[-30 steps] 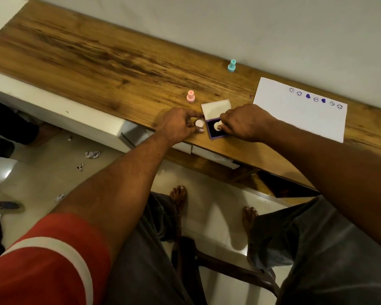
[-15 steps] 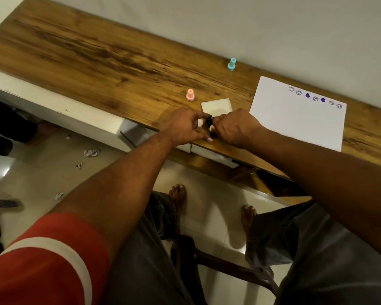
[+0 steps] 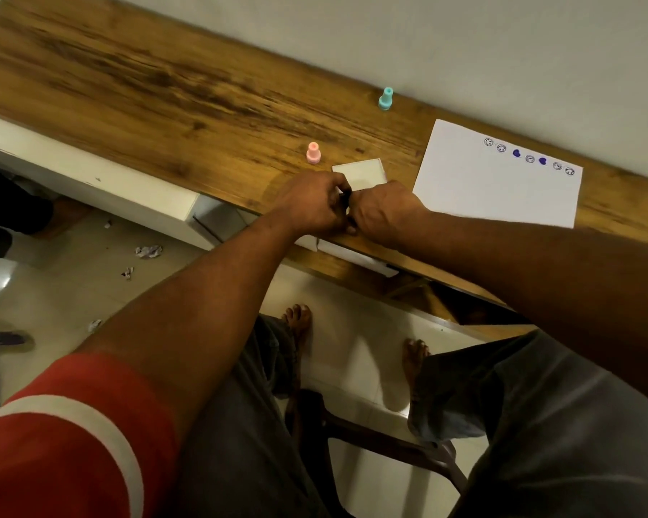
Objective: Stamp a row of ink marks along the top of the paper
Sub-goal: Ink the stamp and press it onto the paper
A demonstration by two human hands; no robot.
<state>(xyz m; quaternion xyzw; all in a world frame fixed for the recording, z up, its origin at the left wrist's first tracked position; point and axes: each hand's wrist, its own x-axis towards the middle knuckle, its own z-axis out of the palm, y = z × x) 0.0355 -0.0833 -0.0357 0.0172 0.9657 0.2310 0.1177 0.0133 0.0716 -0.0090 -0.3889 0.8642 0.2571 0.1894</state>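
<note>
A white paper (image 3: 483, 188) lies on the wooden table (image 3: 165, 87) at the right, with a row of several blue ink marks (image 3: 528, 158) along its far edge. Left of it, the white lid of the ink pad (image 3: 361, 174) stands open; the pad itself is hidden under my hands. My left hand (image 3: 311, 207) and my right hand (image 3: 384, 211) meet fingertip to fingertip at the table's front edge, both curled around small white stamp parts that barely show. A pink stamp (image 3: 313, 153) stands just behind my left hand, apart from it.
A teal stamp (image 3: 385, 99) stands near the wall (image 3: 464, 39) at the back. White drawer fronts (image 3: 90, 188) run under the table's front edge. Paper scraps (image 3: 148, 251) lie on the tiled floor on the left.
My right hand has lifted the white stamp off the ink pad and my left hand has brought its small white piece over; the two hands now touch above the pad.
</note>
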